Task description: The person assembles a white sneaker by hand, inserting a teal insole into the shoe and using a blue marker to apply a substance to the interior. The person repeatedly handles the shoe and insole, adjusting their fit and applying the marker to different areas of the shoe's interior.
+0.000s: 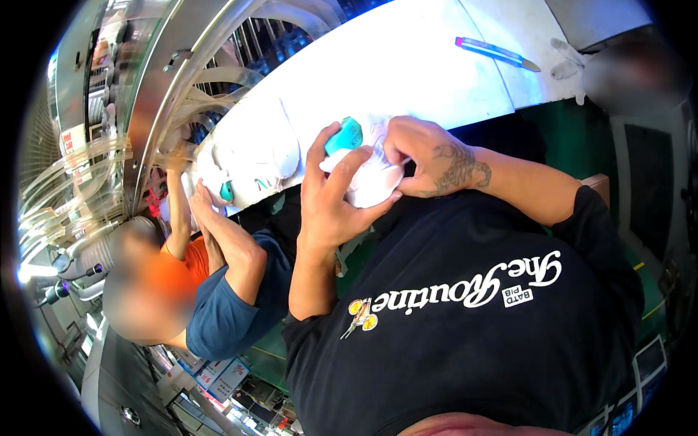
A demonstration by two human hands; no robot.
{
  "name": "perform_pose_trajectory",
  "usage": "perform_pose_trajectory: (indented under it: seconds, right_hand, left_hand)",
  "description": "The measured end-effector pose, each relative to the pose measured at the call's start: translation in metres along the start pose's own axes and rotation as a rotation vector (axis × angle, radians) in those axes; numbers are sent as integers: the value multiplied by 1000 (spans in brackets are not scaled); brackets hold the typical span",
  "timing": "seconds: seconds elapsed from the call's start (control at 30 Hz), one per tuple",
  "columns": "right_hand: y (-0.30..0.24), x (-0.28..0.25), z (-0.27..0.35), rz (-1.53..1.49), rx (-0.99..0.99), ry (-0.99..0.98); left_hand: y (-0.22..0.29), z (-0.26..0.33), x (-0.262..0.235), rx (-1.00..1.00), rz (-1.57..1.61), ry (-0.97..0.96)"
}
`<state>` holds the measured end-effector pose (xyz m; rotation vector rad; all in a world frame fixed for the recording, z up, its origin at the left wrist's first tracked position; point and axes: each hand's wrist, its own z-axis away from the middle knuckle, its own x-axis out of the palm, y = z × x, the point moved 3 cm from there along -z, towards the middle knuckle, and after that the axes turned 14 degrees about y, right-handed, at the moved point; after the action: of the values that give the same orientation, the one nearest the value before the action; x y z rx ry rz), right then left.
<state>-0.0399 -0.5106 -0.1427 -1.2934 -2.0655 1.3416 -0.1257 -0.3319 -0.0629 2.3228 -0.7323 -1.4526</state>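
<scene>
In front of my chest, at the table's near edge, I hold a bunched, soft white piece (372, 190) that looks like cloth. My left hand (329, 190) is curled round its left side, thumb underneath and fingers over the top. A teal rounded object (347, 136) sits at the top of the white piece, against my left fingers; its kind I cannot make out. My right hand (430, 156) is closed on the right side of the same piece, its fingertips partly hidden.
A white worktable (429, 69) curves across ahead, bearing a pen-like tool (498, 54) and a white pile (254, 149) at left. A co-worker's hands (203, 200) are beside another teal object (227, 192). At far right a white-gloved hand (568, 64) rests. Clear hoses (80, 174) hang at left.
</scene>
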Motion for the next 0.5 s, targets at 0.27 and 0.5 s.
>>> perform_pose_trajectory:
  seconds: [0.27, 0.5]
  right_hand:
    - [5, 6, 4, 186, -115, 238]
    - [19, 18, 5, 207, -143, 250]
  left_hand:
    - [-16, 7, -8, -9, -14, 49]
    - [8, 7, -14, -223, -297, -34]
